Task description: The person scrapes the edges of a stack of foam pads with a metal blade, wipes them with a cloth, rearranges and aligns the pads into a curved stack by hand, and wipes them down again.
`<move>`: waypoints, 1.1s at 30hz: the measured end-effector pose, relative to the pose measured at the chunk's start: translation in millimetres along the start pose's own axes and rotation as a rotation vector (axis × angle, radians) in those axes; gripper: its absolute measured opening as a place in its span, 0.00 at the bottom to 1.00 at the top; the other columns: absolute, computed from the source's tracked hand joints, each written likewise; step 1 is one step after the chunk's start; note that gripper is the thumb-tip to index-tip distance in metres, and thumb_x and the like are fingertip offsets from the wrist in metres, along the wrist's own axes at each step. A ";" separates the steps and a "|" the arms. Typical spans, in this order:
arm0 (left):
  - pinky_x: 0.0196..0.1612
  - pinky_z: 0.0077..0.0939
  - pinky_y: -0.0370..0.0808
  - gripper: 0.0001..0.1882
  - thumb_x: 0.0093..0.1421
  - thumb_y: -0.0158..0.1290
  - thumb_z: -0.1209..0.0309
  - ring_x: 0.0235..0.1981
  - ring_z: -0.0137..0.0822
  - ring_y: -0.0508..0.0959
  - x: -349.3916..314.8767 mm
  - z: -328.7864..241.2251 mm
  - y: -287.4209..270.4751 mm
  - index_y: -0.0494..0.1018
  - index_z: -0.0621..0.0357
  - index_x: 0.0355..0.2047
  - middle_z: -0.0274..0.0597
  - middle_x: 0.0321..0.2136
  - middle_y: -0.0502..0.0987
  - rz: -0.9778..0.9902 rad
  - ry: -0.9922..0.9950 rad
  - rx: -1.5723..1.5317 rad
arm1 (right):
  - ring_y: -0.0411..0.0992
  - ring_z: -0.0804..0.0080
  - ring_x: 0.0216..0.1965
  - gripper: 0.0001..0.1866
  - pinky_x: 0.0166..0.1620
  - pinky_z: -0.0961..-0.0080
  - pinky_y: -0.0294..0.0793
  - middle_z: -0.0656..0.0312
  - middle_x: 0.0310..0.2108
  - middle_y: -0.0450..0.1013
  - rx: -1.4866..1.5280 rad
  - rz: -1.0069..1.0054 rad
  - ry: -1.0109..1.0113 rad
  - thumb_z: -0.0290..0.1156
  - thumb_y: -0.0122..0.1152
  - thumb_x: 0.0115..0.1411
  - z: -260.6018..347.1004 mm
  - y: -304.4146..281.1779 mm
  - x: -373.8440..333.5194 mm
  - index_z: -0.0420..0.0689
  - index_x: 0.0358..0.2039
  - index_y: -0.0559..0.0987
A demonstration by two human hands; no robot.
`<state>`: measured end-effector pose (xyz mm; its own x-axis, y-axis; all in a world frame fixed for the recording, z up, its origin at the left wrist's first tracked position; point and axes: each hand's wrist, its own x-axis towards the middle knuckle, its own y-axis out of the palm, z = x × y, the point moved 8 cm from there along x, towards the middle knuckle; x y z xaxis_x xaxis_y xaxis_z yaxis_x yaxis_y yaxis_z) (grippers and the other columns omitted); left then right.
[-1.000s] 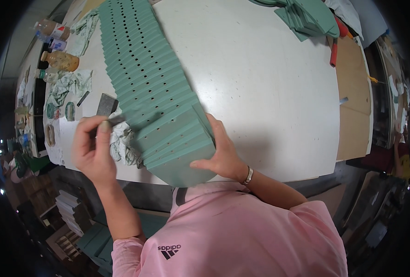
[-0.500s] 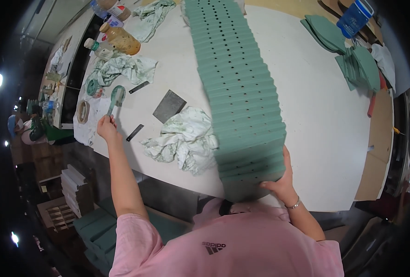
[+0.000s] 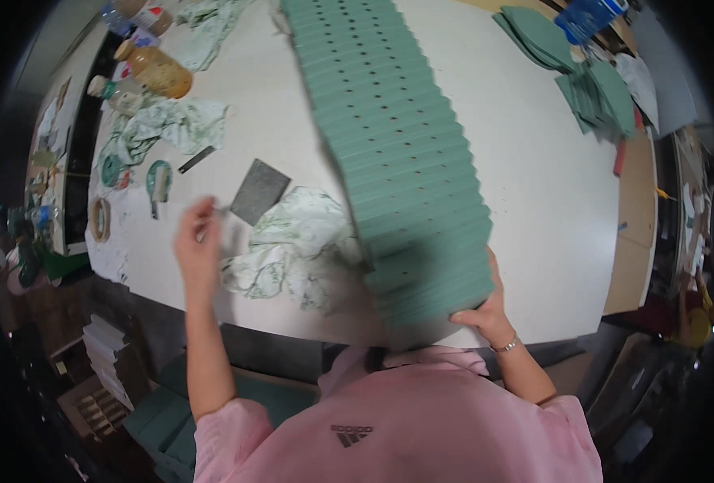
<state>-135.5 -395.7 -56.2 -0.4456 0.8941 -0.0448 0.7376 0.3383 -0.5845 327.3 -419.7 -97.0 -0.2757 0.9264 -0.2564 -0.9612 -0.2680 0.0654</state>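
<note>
A long fanned row of green punched cards runs down the middle of the white table. My right hand grips its near end at the table's front edge. My left hand hovers, blurred, over the table's left part with its fingers pinched together; I cannot make out anything in them. It is just left of a grey square pad and a crumpled, green-stained cloth. A small green-handled tool lies on the table beyond the left hand.
Bottles and jars and more stained rags crowd the far left. A tape roll lies near the left edge. Loose green pieces are piled at the far right. Green stacks sit on the floor below.
My left hand has drawn back from the green-handled tool toward the front edge. My right hand stays on the near end of the card row. The view has shifted slightly.
</note>
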 end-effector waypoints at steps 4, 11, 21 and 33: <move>0.62 0.49 0.62 0.36 0.44 0.64 0.75 0.60 0.55 0.65 -101.8 -84.7 117.7 0.72 0.47 0.57 0.51 0.62 0.65 0.396 0.537 0.420 | 0.59 0.62 0.64 0.64 0.65 0.66 0.58 0.56 0.62 0.61 0.020 0.017 -0.063 0.33 0.81 0.33 4.3 4.0 5.7 0.40 0.69 0.51; 0.51 0.34 0.72 0.22 0.44 0.51 0.84 0.46 0.47 0.76 -68.6 -139.5 54.8 0.77 0.64 0.43 0.51 0.44 0.76 -0.063 0.455 0.047 | 0.59 0.61 0.64 0.63 0.65 0.65 0.60 0.55 0.62 0.60 -0.094 0.070 -0.139 0.31 0.81 0.32 1.9 2.0 7.5 0.45 0.69 0.53; 0.39 0.37 0.67 0.21 0.34 0.58 0.81 0.40 0.46 0.73 -122.6 -260.5 161.8 0.74 0.56 0.33 0.39 0.38 0.74 0.095 0.783 0.605 | 0.62 0.51 0.61 0.62 0.62 0.63 0.63 0.48 0.60 0.61 -0.189 0.027 -0.158 0.44 0.80 0.36 1.3 0.4 6.4 0.38 0.68 0.54; 0.51 0.45 0.64 0.17 0.39 0.60 0.74 0.47 0.46 0.72 -123.1 -273.1 125.1 0.72 0.57 0.33 0.39 0.44 0.75 -0.109 0.822 0.585 | 0.61 0.49 0.61 0.62 0.61 0.60 0.65 0.46 0.59 0.62 -0.336 -0.002 -0.163 0.46 0.80 0.37 9.6 -2.2 3.7 0.38 0.68 0.53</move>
<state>150.2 -383.3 97.4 0.1540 0.8667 0.4745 0.2512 0.4301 -0.8671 328.4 -413.1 -88.9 -0.2971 0.9499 -0.0973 -0.9131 -0.3124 -0.2619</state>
